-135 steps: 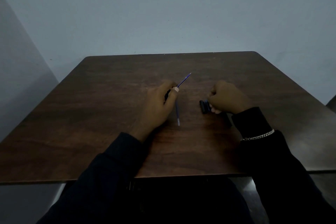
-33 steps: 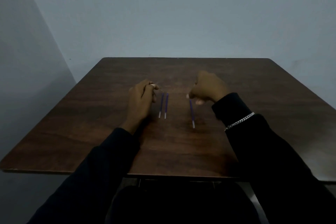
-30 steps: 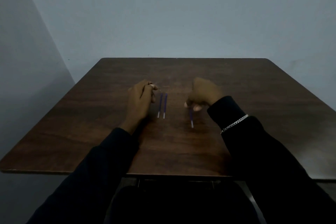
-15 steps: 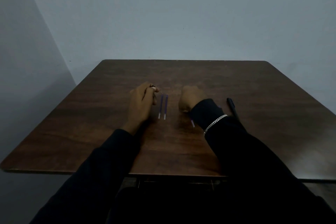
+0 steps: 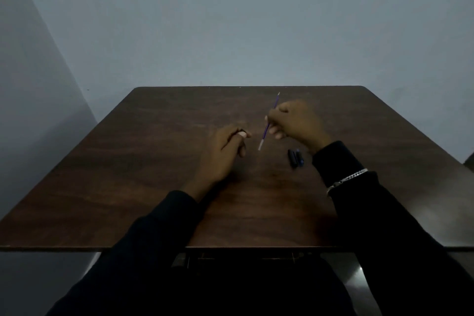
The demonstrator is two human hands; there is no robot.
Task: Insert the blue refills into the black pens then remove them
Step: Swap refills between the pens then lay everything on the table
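Right hand (image 5: 295,123) pinching blue refill (image 5: 266,127) tilted above table (image 5: 128,187), left hand (image 5: 223,154) curled shut, contents unclear, black pens (image 5: 295,158) near right wrist

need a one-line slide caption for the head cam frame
Right hand holds a blue refill tilted above the wooden table; left hand rests curled, black pens lie nearby.

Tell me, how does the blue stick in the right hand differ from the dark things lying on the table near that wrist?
The blue refill is thin, long and pinched in the right hand, tilted above the table. The dark pen pieces are short, thicker and lie flat, untouched. The refill has a pale tip; the pieces look black, with a touch of blue on one.
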